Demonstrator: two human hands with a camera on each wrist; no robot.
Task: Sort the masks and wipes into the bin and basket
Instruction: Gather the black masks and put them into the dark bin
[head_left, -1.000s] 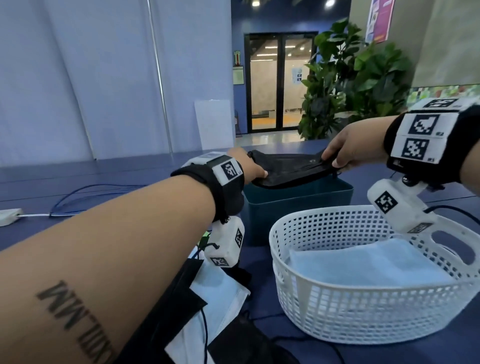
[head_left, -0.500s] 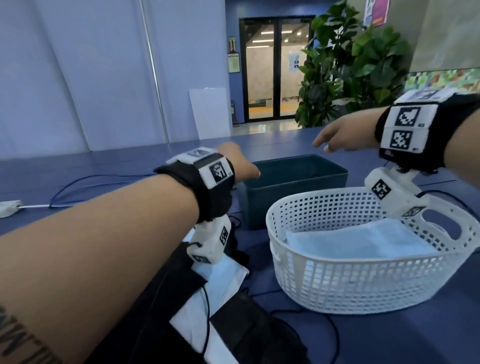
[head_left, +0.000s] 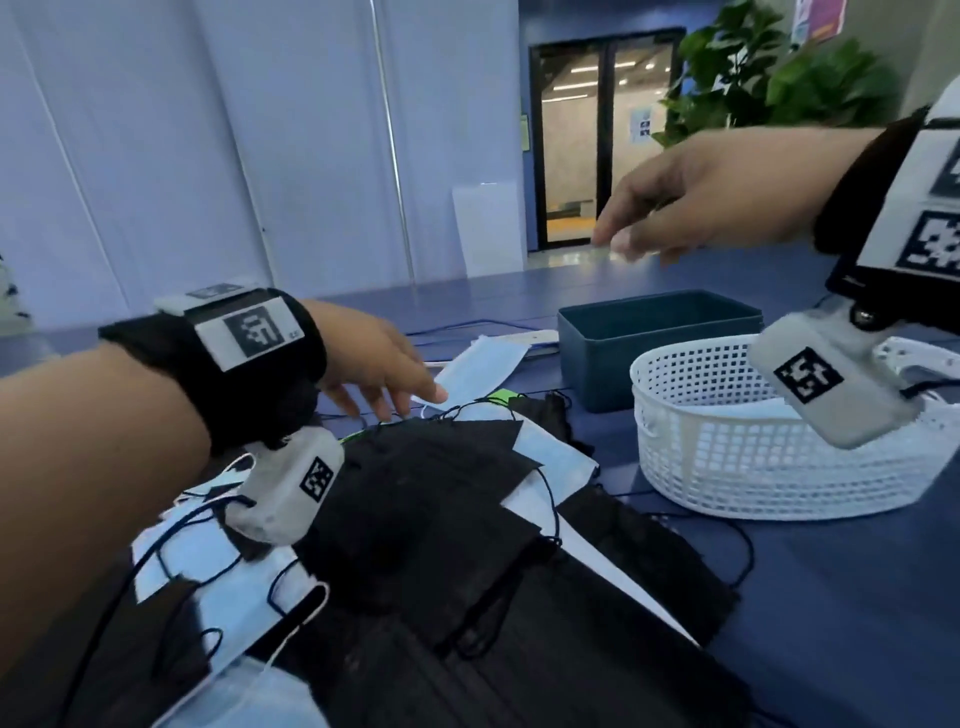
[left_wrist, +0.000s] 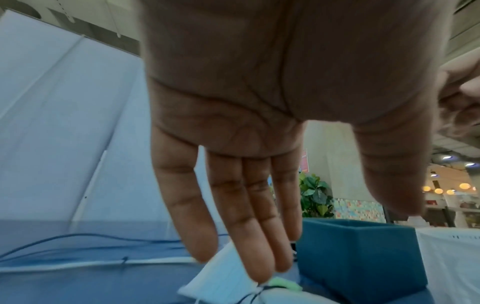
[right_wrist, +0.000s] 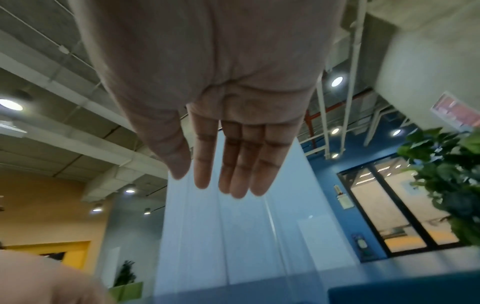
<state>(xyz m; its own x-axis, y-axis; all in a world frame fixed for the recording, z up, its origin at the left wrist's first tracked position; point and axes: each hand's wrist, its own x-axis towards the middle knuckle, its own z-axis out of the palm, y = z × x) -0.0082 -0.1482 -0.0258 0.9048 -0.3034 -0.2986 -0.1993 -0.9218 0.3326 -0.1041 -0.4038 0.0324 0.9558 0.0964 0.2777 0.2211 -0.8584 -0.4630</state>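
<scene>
A pile of black masks (head_left: 441, 525) and light blue masks (head_left: 483, 364) lies on the blue table in front of me. My left hand (head_left: 384, 379) hovers open, fingers straight, just over a light blue mask (left_wrist: 223, 281) at the pile's far edge. My right hand (head_left: 660, 208) hangs open in the air above the dark teal bin (head_left: 660, 343), holding nothing. The white mesh basket (head_left: 727, 467) stands right of the pile with a light blue sheet inside. In the right wrist view my right hand's fingers (right_wrist: 233, 164) are straight and empty.
Blue cables (left_wrist: 78, 248) run across the table behind the pile. A white power strip (head_left: 524, 340) lies left of the bin. A potted plant (head_left: 779, 88) and glass doors stand beyond the table. The teal bin (left_wrist: 363, 259) sits right of my left fingers.
Both hands let go of the black mask over the bin. My left hand moved down and left toward the pile. My right hand lifted clear above the bin.
</scene>
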